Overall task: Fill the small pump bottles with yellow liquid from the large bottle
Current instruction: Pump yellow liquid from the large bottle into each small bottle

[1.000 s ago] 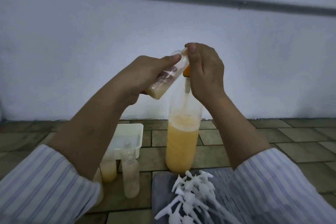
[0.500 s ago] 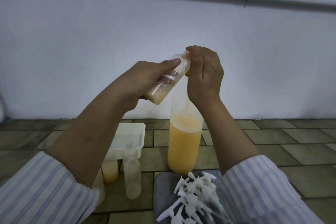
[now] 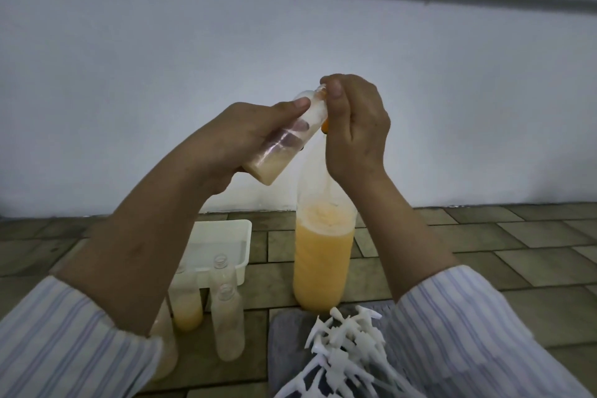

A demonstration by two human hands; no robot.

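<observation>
Head view: my left hand (image 3: 245, 136) grips a small pump bottle (image 3: 287, 139) at centre frame, fingers wrapped round its body, thumb along the top. I've got it tilted, neck up and to the right, so its mouth meets the outlet my right hand (image 3: 355, 129) is working. A little pale yellow liquid pools in the low end; I judge it barely started. My right fingers are curled and pinched on something orange (image 3: 325, 130) at the bottle's mouth, apparently the dispensing piece of the large bottle (image 3: 323, 255), though my hand hides most of it, so I can't say what it is.

The large bottle stands upright on the tiled floor (image 3: 484, 245) just below, over half full of yellow, its clear upper part lost behind my wrist. Lower left, more small bottles (image 3: 227, 320) wait open-mouthed, one part-filled, my forearm cutting some off, with a white tray (image 3: 226, 245) behind. Bottom centre, a heap of white pump heads (image 3: 349, 342) lies ready for capping.
</observation>
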